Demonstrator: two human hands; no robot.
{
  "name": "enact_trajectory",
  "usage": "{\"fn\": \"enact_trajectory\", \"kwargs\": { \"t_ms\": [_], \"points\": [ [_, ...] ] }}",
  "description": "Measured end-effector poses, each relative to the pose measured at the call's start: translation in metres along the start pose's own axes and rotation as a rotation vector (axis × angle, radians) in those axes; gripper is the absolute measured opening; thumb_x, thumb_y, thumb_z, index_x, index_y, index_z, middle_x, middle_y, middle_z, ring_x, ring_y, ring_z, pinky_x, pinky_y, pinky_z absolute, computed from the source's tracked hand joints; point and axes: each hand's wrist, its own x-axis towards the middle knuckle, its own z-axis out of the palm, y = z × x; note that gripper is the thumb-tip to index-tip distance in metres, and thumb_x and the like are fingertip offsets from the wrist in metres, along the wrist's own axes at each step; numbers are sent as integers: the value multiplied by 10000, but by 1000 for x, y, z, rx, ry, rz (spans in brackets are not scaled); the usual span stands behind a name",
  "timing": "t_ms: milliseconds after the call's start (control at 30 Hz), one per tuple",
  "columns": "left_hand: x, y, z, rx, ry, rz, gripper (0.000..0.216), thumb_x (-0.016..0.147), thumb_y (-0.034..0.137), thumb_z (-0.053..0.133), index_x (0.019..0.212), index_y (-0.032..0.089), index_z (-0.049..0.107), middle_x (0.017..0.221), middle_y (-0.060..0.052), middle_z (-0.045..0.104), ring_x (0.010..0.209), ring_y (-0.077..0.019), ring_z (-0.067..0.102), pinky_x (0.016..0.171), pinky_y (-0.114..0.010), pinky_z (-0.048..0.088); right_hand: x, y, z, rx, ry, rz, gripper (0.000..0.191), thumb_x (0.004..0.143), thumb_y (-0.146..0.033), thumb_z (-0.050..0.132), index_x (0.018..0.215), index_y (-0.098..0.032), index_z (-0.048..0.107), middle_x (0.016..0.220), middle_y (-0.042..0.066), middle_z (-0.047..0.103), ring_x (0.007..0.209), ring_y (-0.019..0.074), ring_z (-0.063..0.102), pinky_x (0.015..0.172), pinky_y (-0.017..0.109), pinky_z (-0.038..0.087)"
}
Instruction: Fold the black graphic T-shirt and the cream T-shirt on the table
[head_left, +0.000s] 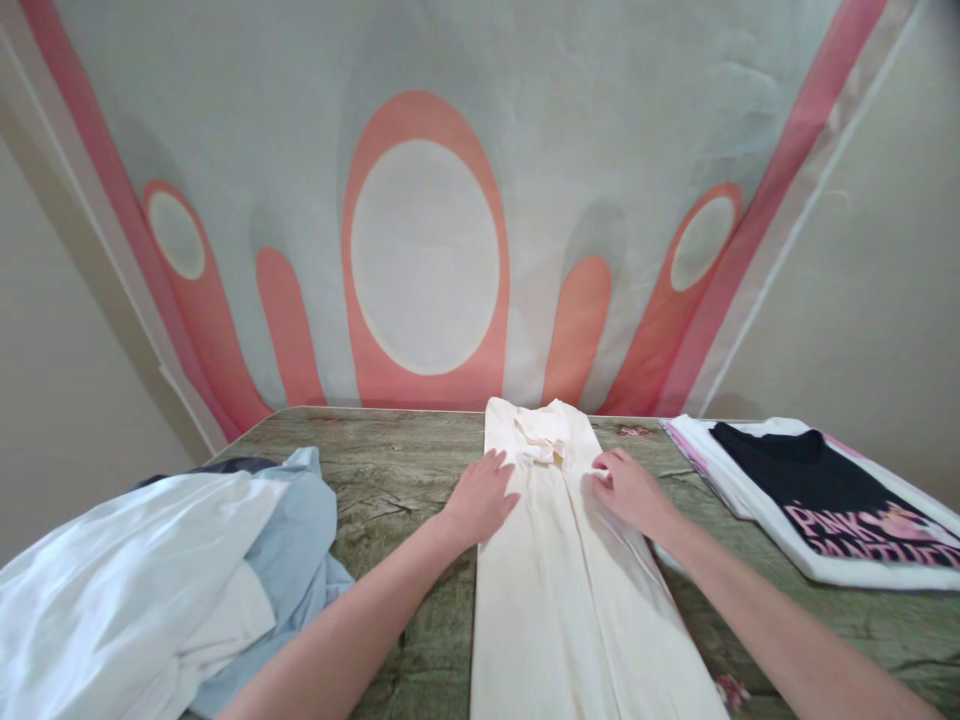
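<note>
A cream collared shirt [555, 580] lies in a long, narrow folded strip down the middle of the table, its collar [541, 432] at the far end. My left hand [481, 497] rests on the strip's left edge just below the collar, fingers spread and lying on the cloth. Across from it, my right hand [626, 488] is at the right edge, with bent fingers and thumb closed on a bit of the fabric. The near end of the shirt runs out of view at the bottom.
A loose heap of white and light blue clothes [135, 560] lies on the left. Folded T-shirts are stacked on the right, a black printed one [817, 480] on top. Behind the wood-patterned table [397, 480] hangs a grey backdrop [637, 100] with pink shapes.
</note>
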Motion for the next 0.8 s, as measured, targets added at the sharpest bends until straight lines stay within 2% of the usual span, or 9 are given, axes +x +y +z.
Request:
{"fn": "enact_trajectory", "kwargs": {
  "t_ms": [100,267,367,433,500,633,700,800],
  "points": [
    [6,-12,0,-94,126,-164,503,755,268,567,1222,123,451,1283,-146,447,1229,-256,370,1028,-363,276,6,13,-2,-73,-31,165,263,786,-289,514,980,-122,573,977,126,594,842,198,583,746,268,383],
    [9,-17,-3,-300,144,-302,727,615,247,670,1267,102,382,1152,-132,499,1099,-262,468,945,-343,366,6,11,-10,-82,-193,286,492,758,-446,540,1109,-103,507,935,168,650,871,284,614,671,309,391],
    [9,-17,-6,-326,136,-308,774,591,210,675,1288,115,351,1105,-110,525,1061,-247,489,926,-329,379,4,7,-14,-80,-231,324,522,740,-495,544,1101,-119,517,948,174,656,884,307,619,636,315,398],
    [8,-16,-8,-325,125,-299,800,586,197,678,1302,114,331,1084,-108,532,1049,-242,497,917,-320,385,4,8,-15,-51,-230,320,538,713,-484,585,1103,-120,519,958,170,655,855,292,629,619,301,404],
    [8,-15,-10,-315,115,-293,825,586,197,682,1317,112,309,1088,-115,526,1044,-239,504,913,-314,388,4,12,-16,35,-238,316,584,686,-440,633,1148,-114,488,938,150,658,745,241,643,570,268,407],
    [5,-11,-15,-258,72,-274,835,600,182,671,1338,115,285,1167,-141,484,1087,-252,495,919,-311,385,1,15,-19,248,-361,330,647,690,-299,652,1244,-103,380,692,23,644,451,125,555,412,202,344],
    [3,-8,-19,-223,28,-253,826,603,176,663,1336,107,289,1195,-150,470,1118,-261,480,926,-310,382,-2,12,-25,286,-404,319,614,678,-244,658,1218,-111,399,622,-20,609,412,102,512,379,185,314],
    [-2,-4,-24,-172,-58,-210,829,593,175,667,1333,95,302,1226,-162,456,1137,-277,472,932,-314,381,-8,3,-36,283,-478,256,540,642,-193,666,1137,-137,459,654,-22,607,416,87,498,362,174,308]
  ]
}}
